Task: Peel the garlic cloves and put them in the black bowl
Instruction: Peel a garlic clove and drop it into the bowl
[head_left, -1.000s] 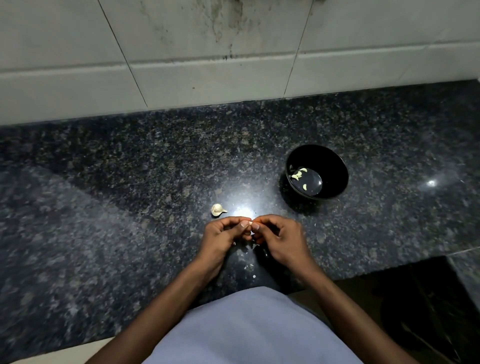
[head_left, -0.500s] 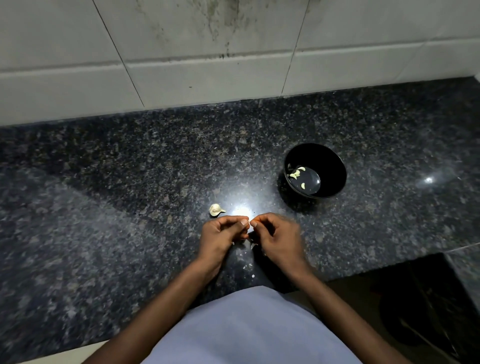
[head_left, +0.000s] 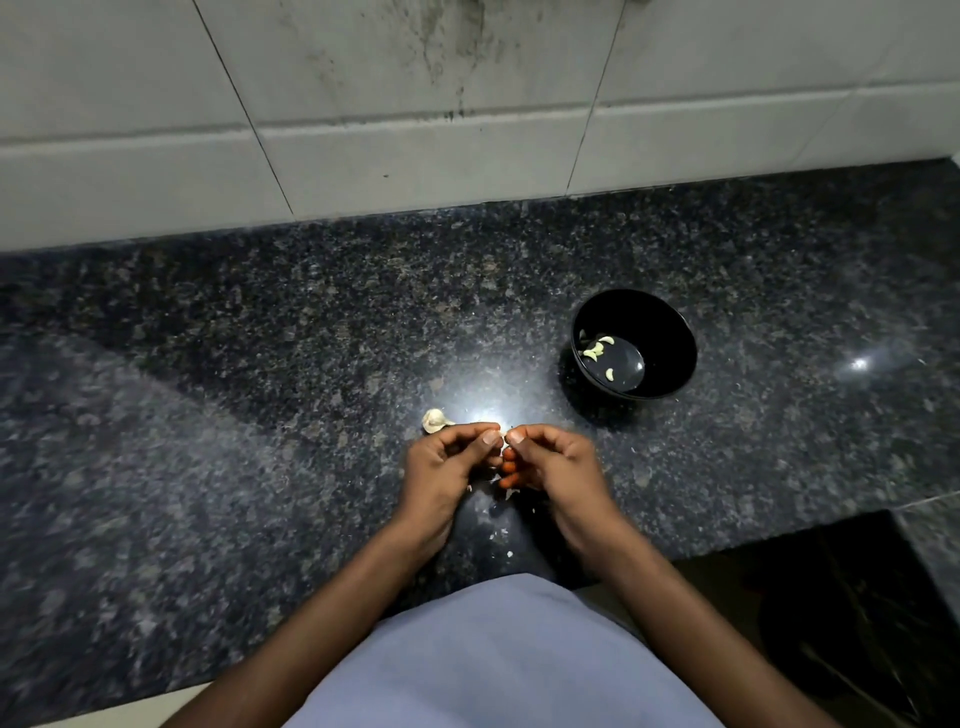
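You face a dark speckled granite counter (head_left: 260, 415) that runs to a tiled wall (head_left: 415, 104) at the back; its near edge crosses just in front of your body, and on your right it steps back around a dark cut-out (head_left: 841, 597). Wide bare stone lies to your left and behind the work. The black bowl (head_left: 670, 322) stands right of centre, well inside every edge, with a few peeled cloves (head_left: 597, 349) in its bottom. Your left hand (head_left: 447, 467) and right hand (head_left: 556, 462) meet near the front edge, fingers curled, thumb tips together pinching a small garlic clove (head_left: 502, 436), mostly hidden. An unpeeled garlic piece (head_left: 434, 420) lies just beyond your left hand. Skin flakes (head_left: 501, 535) dot the stone below your hands.
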